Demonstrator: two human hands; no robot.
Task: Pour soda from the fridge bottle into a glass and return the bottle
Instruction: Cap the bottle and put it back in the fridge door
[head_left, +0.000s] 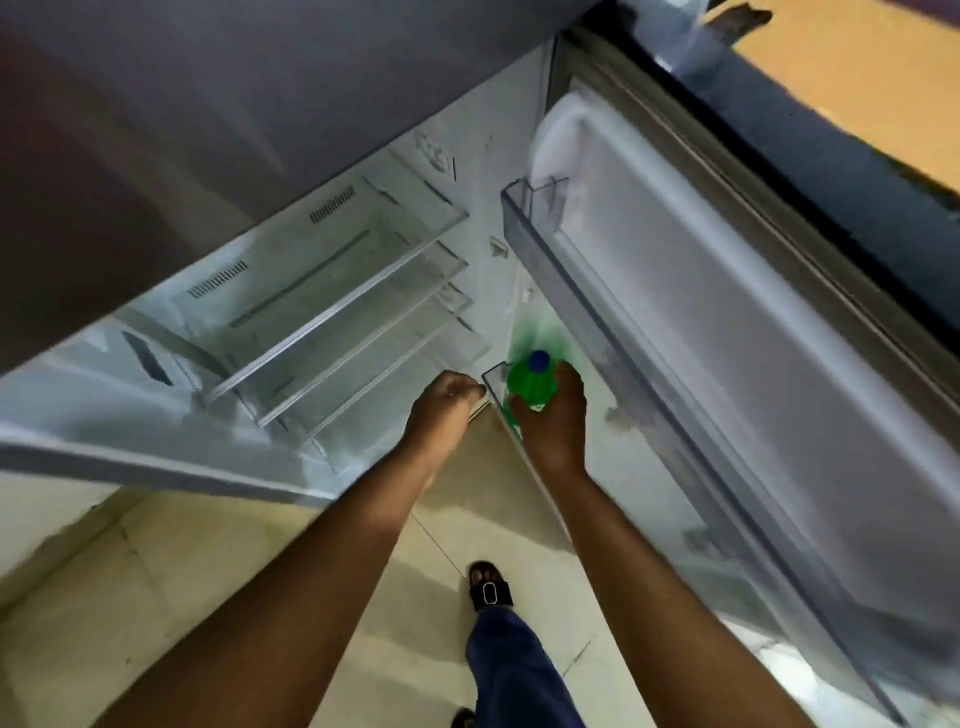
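The fridge stands open below me. A green soda bottle (529, 383) with a blue cap sits in the lower bin (494, 391) of the open fridge door. My right hand (555, 415) is wrapped around the bottle's shoulder, just under the cap. My left hand (445, 402) hovers beside the bin's near corner with its fingers curled and nothing visible in it. No glass is in view.
Clear fridge shelves (332, 317) run across the middle, with nothing on them. A long upper door bin (566, 270) juts out above the bottle. The door's inner panel (727, 338) fills the right side. Tiled floor (156, 597), my sandalled foot (489, 587) and trouser leg lie below.
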